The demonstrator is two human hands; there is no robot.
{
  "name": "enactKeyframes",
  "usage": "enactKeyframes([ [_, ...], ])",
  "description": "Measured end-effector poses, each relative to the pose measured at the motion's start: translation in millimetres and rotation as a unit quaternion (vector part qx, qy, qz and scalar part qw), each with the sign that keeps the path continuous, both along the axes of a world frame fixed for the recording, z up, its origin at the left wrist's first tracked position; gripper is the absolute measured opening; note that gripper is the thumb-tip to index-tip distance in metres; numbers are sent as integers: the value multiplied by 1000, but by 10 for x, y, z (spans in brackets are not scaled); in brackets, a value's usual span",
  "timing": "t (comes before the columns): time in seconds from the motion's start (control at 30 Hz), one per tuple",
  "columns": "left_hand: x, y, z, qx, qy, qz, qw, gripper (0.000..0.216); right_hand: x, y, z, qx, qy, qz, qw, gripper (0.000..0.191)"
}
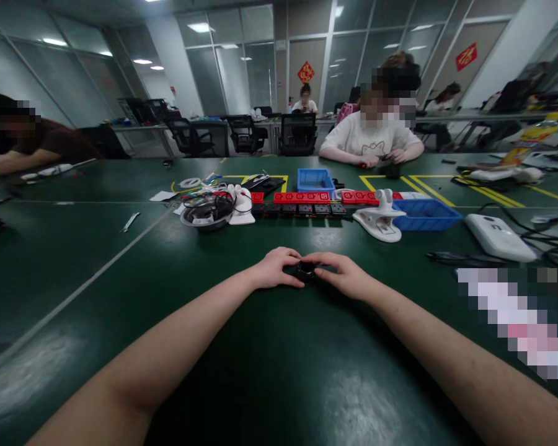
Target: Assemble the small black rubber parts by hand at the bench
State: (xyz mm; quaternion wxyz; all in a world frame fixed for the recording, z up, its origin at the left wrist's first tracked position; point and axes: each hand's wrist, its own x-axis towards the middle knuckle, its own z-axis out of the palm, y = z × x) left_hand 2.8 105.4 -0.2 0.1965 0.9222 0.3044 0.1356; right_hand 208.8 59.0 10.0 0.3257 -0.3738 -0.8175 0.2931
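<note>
Left hand and right hand both clamped on a small black round part between them (details indistinct); metal bowl well beyond the left hand.

The left hand and the right hand each close their grip on the small black part and cover most of it. Only its dark round top shows, so its full shape cannot be told. Both forearms run off the bottom edge. Right of the part, a pixelated patch hides whatever lies on the surface. Beyond the part and to its left, the tangle in the metal bowl is too small to sort out. Beyond and to its right, a white clamp hides the left end of a blue bin. Far beyond, a co-worker's hands hold something dark, too small to tell.
</note>
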Motion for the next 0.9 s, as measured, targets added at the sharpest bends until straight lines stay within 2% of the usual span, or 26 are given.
enactKeyframes([
  [0.07, -15, 4, -9, -2, -2, -18, 1000, 42, -9, -1, -75, -20, 34, -15, 999, 27],
  [0.13, -12, -22, -22, -3, -8, -18, 1000, 60, -44, -13, -159, -32, 69, -44, 996, 31],
  [0.23, 38, -109, -36, 2, -22, 47, 999, 85, -104, -25, -251, -37, 102, -89, 990, 35],
  [0.37, 143, -261, -19, 34, -18, 156, 987, 79, -153, -40, -265, -34, 100, -135, 985, 38],
  [0.47, 200, -332, 5, 67, -4, 192, 979, 69, -185, -58, -224, -33, 65, -162, 984, 35],
  [0.67, 231, -340, 4, 84, 21, 181, 980, 46, -214, -66, -147, -18, 6, -162, 987, 21],
  [0.77, 206, -298, -17, 67, -11, 141, 988, 45, -172, -59, -122, -5, 27, -109, 994, 19],
  [0.9, 150, -225, -37, 18, -39, 61, 997, 54, -102, -34, -118, -19, 51, -26, 998, 26],
])
